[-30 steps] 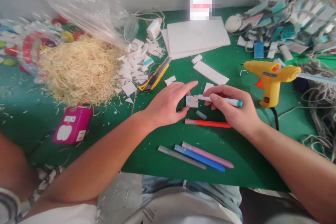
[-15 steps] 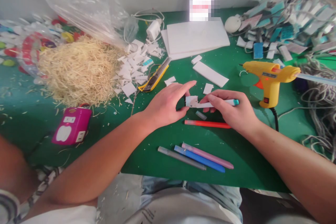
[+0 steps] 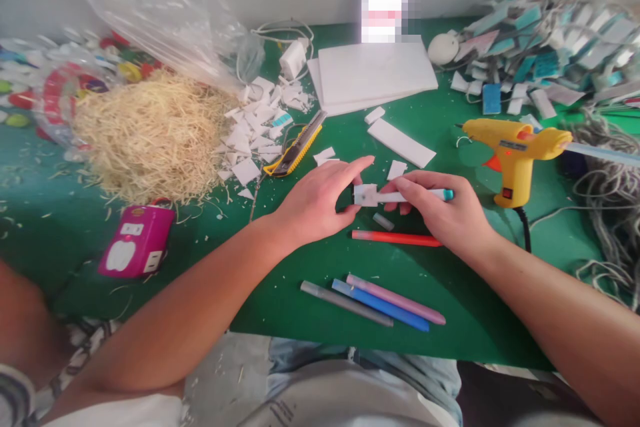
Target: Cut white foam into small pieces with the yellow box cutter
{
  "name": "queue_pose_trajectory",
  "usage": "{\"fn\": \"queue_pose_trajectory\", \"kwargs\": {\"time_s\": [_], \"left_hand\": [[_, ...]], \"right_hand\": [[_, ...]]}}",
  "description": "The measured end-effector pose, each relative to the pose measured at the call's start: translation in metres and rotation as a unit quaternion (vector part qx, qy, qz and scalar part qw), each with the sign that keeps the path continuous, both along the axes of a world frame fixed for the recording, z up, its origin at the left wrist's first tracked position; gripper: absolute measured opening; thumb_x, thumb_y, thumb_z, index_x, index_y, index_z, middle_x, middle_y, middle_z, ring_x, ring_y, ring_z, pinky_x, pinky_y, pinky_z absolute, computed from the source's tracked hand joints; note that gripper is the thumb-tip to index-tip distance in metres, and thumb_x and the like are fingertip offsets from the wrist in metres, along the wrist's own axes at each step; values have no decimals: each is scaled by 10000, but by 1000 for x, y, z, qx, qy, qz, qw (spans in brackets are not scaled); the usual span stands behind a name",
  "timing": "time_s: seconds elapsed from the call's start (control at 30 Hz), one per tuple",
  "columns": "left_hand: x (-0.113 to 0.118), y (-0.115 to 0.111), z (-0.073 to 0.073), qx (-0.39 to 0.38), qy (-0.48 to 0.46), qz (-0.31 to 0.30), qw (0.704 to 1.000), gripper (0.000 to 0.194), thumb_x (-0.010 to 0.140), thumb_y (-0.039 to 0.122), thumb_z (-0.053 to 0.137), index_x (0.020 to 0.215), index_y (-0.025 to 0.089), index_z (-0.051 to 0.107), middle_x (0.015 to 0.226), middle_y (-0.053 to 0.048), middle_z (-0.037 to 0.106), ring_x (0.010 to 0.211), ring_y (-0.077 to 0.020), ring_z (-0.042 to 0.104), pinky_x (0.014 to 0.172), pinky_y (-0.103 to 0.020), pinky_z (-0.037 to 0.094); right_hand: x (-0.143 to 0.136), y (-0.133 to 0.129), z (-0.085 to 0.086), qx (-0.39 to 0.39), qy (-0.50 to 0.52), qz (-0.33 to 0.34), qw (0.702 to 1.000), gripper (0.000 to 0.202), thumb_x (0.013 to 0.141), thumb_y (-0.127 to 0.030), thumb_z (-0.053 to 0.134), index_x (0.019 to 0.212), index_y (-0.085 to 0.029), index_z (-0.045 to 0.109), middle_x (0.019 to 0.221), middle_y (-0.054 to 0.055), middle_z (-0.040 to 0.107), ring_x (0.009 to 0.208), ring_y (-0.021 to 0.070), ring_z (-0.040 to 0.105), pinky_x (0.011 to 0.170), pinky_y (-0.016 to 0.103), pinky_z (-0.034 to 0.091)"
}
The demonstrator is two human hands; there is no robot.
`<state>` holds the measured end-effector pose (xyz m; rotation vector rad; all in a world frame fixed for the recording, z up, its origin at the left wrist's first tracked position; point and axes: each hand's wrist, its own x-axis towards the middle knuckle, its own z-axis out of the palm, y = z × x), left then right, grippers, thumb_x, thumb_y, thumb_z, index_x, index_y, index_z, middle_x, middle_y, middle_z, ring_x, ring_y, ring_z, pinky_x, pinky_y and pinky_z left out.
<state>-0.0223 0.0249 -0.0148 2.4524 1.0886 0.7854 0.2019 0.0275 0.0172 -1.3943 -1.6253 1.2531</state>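
My left hand holds a small white foam piece by its left side, between thumb and fingers, with the index finger stretched out above it. Faint dark marks show on the piece. My right hand grips a white marker with a teal end, its other end at the right edge of the piece. Just below lie a small grey cap and a red marker. Small white scraps and a white strip lie above my hands.
Grey, blue and pink markers lie near the front edge. A yellow cutter, straw and a pink power socket are left. White boards lie behind; a yellow glue gun and yarn are right.
The marker tip has drawn back slightly to the right, uncovering more of the foam piece. Both hands keep their holds in nearly the same place.
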Motion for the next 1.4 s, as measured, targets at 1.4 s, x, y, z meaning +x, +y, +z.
{"fn": "queue_pose_trajectory", "kwargs": {"time_s": [1.4], "left_hand": [[-1, 2, 1, 5, 16, 13, 1000, 631, 860, 94, 595, 1471, 165, 454, 1093, -69, 712, 1056, -224, 672, 977, -405, 569]], "right_hand": [[1, 1, 2, -24, 4, 6, 1000, 262, 887, -388, 653, 739, -211, 777, 597, 1, 642, 555, 127, 578, 525, 250, 462]]}}
